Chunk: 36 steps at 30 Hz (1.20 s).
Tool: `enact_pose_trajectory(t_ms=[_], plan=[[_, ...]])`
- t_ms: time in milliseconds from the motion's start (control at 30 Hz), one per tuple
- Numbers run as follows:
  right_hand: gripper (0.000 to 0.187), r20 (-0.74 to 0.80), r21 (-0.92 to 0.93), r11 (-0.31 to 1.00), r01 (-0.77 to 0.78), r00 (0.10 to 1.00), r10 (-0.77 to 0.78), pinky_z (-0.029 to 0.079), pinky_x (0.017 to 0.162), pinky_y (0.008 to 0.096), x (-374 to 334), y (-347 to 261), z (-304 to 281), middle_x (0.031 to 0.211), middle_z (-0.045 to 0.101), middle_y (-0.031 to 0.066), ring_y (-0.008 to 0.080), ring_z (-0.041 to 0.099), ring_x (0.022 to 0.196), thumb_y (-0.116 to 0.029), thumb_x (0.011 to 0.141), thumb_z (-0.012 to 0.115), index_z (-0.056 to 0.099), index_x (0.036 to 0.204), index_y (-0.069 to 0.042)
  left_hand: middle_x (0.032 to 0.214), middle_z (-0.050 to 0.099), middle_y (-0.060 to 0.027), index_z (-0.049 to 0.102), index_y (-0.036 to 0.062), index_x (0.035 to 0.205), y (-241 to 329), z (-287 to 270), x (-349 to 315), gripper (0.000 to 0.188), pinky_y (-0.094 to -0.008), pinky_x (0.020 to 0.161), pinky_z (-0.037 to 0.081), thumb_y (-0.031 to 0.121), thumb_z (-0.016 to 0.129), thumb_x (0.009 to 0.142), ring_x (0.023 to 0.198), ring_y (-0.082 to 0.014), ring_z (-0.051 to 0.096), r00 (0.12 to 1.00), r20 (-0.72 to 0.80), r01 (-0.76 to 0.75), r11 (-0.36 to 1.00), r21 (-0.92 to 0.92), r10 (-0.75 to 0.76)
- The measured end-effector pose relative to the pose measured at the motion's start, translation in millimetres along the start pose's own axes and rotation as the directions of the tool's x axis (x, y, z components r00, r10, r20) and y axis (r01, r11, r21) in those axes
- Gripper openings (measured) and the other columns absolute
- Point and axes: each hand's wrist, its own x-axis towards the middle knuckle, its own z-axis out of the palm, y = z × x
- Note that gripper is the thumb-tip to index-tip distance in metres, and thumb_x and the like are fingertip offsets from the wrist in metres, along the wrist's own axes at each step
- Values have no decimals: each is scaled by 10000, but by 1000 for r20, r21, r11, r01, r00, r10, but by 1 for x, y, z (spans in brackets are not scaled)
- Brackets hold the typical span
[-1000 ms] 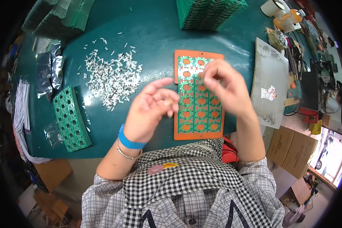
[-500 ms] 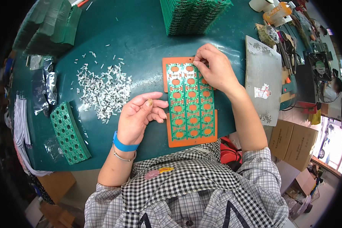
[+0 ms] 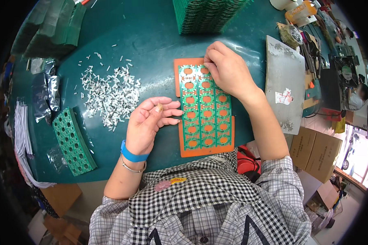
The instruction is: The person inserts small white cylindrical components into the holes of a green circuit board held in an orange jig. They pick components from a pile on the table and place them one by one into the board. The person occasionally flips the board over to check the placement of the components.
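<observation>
A green printed circuit board panel (image 3: 199, 107) with rows of oval cut-outs lies on an orange board (image 3: 206, 152) in front of me. Over its far right part is my right hand (image 3: 228, 70). Thumb and index finger pinch together at the panel's far end, and whatever is between them is hidden. My left hand (image 3: 145, 119), wearing a blue wristband (image 3: 133, 152), hovers palm up by the panel's left edge with its fingers apart. No object shows in it. Left of that hand lies a heap of small white-and-clear parts (image 3: 112, 96).
A stack of green panels (image 3: 74, 143) lies at the left, near silvery bags (image 3: 54, 93) and white cables (image 3: 22, 134). Taller panel stacks stand far left (image 3: 55, 30) and far centre (image 3: 204, 16). A grey metal plate (image 3: 284, 77) and tools (image 3: 308, 53) are at the right.
My right hand has shifted slightly left along the panel's far end, its fingers still pinched. The left hand's fingers have straightened a little beside the panel.
</observation>
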Motion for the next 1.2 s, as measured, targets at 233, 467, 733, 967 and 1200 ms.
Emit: enact_pose_trajectory(t_ms=[233, 467, 733, 967, 1200], plan=[[89, 46, 2, 1000, -5, 999, 5, 536, 724, 379, -4, 4, -2, 957, 614, 90, 293, 658, 844, -3, 828, 692, 619, 880, -1, 1135, 699, -170, 629, -52, 1231, -8, -11, 0, 274, -276, 728, 565, 109, 500, 1050, 859, -184, 681, 990, 67, -138, 970, 199, 127], [150, 59, 280, 960, -12, 998, -5, 543, 710, 313, -13, -48, -22, 1015, 653, 76, 204, 673, 884, -8, 815, 738, 679, 952, -25, 1126, 699, -194, 578, -31, 1248, 0, -1, -5, 315, -308, 756, 563, 206, 480, 1065, 874, -218, 692, 993, 111, -14, 994, -110, 26], [135, 18, 524, 852, 3, 1000, -14, 537, 737, 342, -33, -85, -12, 966, 635, 75, 246, 654, 879, 3, 773, 745, 677, 885, -29, 1026, 694, -95, 668, -41, 1177, -4, -4, -4, 278, -280, 806, 525, 168, 556, 1032, 887, -157, 634, 986, 146, -47, 979, -198, 77], [148, -37, 563, 826, -33, 997, 65, 525, 699, 326, -42, -96, -3, 962, 646, 59, 229, 648, 859, -7, 750, 774, 693, 870, -36, 1010, 688, -57, 654, -38, 1232, 0, 6, -12, 313, -284, 876, 492, 183, 589, 1021, 899, -126, 573, 999, 50, 31, 966, -257, -19], [174, -188, 490, 871, 26, 979, 77, 522, 672, 326, -45, -99, 4, 948, 645, 68, 220, 643, 819, -11, 706, 803, 691, 838, -30, 1055, 646, -42, 597, 15, 1329, -13, 13, -11, 346, -294, 882, 478, 205, 543, 1046, 896, -118, 558, 993, 121, 39, 903, -428, 14]])
